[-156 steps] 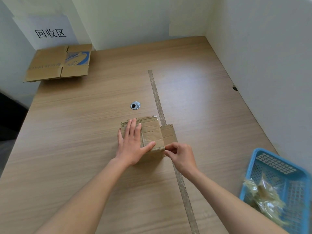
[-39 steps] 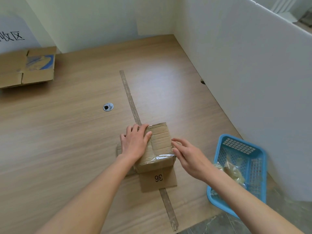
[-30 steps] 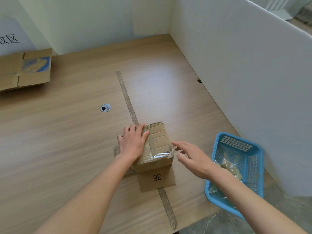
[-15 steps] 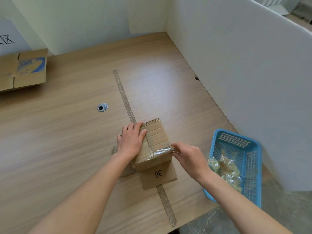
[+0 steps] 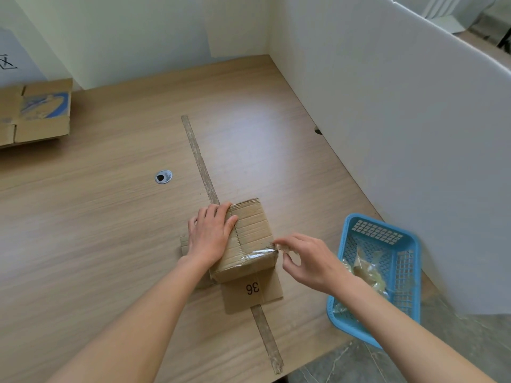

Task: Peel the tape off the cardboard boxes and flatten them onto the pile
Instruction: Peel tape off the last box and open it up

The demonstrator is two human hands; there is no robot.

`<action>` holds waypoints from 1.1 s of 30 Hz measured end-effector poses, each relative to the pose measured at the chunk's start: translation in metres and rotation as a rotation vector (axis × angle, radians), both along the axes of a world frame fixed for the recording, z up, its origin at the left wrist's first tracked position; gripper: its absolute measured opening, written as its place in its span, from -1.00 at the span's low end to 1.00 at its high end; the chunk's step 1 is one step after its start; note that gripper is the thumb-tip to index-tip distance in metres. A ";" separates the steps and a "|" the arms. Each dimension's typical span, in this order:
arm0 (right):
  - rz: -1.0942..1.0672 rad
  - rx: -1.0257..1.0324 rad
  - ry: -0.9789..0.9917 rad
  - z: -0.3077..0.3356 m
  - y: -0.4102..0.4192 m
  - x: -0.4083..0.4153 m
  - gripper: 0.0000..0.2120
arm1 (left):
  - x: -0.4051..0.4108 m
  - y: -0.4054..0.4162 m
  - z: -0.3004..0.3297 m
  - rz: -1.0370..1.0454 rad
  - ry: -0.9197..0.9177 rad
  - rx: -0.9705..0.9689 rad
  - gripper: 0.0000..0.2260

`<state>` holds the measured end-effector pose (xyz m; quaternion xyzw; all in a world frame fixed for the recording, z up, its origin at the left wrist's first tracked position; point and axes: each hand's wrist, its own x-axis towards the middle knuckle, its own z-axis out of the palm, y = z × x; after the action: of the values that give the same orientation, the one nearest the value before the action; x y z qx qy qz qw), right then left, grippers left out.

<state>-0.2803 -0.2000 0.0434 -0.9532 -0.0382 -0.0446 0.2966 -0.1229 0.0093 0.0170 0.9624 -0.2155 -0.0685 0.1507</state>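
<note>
The small cardboard box (image 5: pixel 249 239) sits near the desk's front edge, one flap marked 36 lying open. My left hand (image 5: pixel 211 236) lies flat and spread on top to pin it, gripping nothing, while my right hand (image 5: pixel 304 258) pinches the clear tape (image 5: pixel 257 254) end at the corner. The blue basket (image 5: pixel 351 324) of tape scraps waits just beside; the flattened pile (image 5: pixel 36 111) lies far left, nothing between.

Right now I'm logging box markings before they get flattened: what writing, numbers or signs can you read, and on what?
"36": handwritten on the cardboard box's open flap, upside down from this view.
Black character on the white wall sign: cut off at the frame edge, unreadable.
Blue print on the flattened cardboard pile: no legible words.
</note>
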 end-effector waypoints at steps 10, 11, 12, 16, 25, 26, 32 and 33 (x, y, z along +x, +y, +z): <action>-0.168 -0.080 0.043 -0.023 0.015 -0.013 -0.62 | 0.000 -0.001 -0.002 0.011 0.016 -0.006 -0.55; -0.188 -0.101 -0.011 -0.023 0.017 -0.012 -0.75 | 0.000 -0.001 -0.002 0.011 0.016 -0.004 -0.55; -0.198 -0.126 -0.050 -0.024 0.019 -0.011 -0.85 | 0.000 -0.001 -0.002 0.013 0.016 -0.003 -0.55; -0.153 -0.200 -0.101 -0.023 0.016 -0.011 -0.96 | 0.001 -0.001 -0.001 0.008 0.021 0.008 -0.55; 0.059 -0.481 -0.316 0.009 -0.016 0.014 -0.85 | 0.002 -0.001 -0.001 -0.057 -0.013 0.037 -0.55; 0.085 -0.502 -0.356 0.015 -0.018 0.017 -0.87 | 0.001 -0.001 -0.001 -0.061 -0.020 0.042 -0.55; 0.048 -0.169 -0.285 0.009 0.012 0.006 -0.91 | -0.015 -0.011 0.005 0.054 -0.053 0.111 -0.56; 0.034 -0.099 -0.228 0.005 0.012 0.003 -0.93 | -0.020 -0.015 0.007 0.083 -0.045 0.142 -0.57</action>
<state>-0.2777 -0.1884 0.0483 -0.9546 -0.0900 -0.1456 0.2439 -0.1429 -0.0061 0.0237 0.9801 -0.1733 -0.0556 0.0799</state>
